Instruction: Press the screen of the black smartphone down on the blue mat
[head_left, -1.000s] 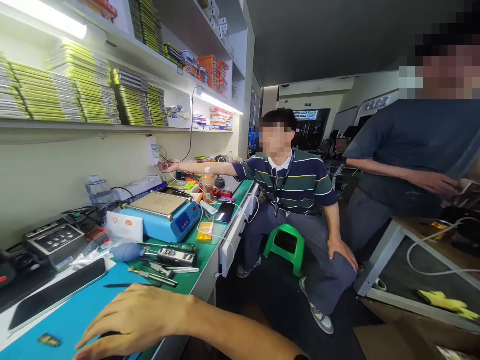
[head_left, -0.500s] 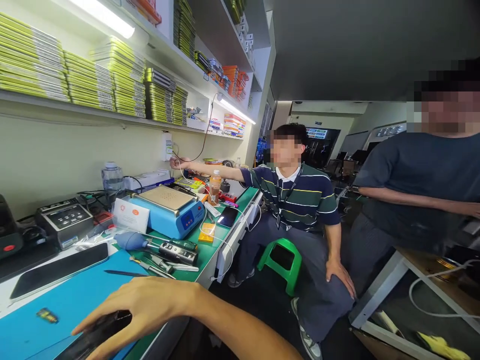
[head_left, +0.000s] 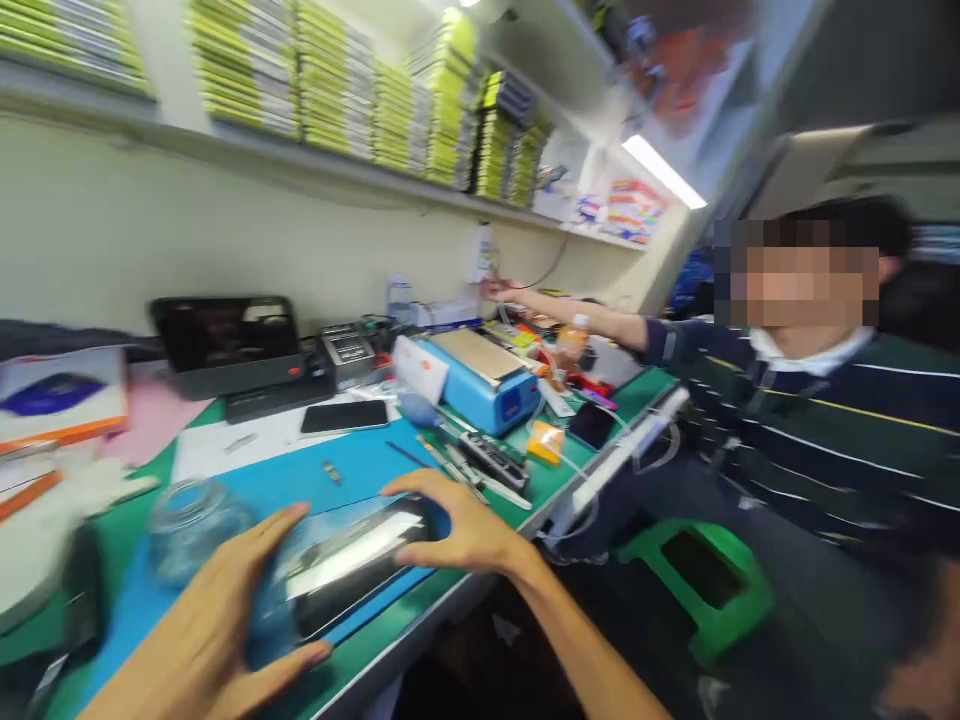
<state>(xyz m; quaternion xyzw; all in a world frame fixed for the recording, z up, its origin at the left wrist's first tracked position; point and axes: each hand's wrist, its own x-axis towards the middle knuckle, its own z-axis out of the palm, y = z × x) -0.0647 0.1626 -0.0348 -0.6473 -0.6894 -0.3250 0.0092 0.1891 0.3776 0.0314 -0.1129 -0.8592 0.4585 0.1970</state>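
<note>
A glossy black phone-like slab [head_left: 352, 570] lies tilted over clear plastic on the blue mat [head_left: 292, 478], a bright reflection across its face. My right hand [head_left: 457, 525] holds its right end, with fingers at the far edge and thumb at the near side. Around its left end, my left hand [head_left: 217, 620] has fingers and thumb spread wide; blur hides whether it touches the slab. A small metallic part [head_left: 331, 471] rests beyond the slab. Left of it stands a clear glass jar [head_left: 195, 530].
A phone [head_left: 343, 416], a blue heating plate unit [head_left: 487, 390], a blue air blower [head_left: 418, 409] and several hand tools [head_left: 491, 460] sit behind. A seated person [head_left: 810, 430] reaches one arm to the wall socket. A green stool [head_left: 701, 580] stands right of the bench edge.
The view has swung left and down, bringing my left hand, the jar and the bench's left side into sight. My right hand remains at the black slab.
</note>
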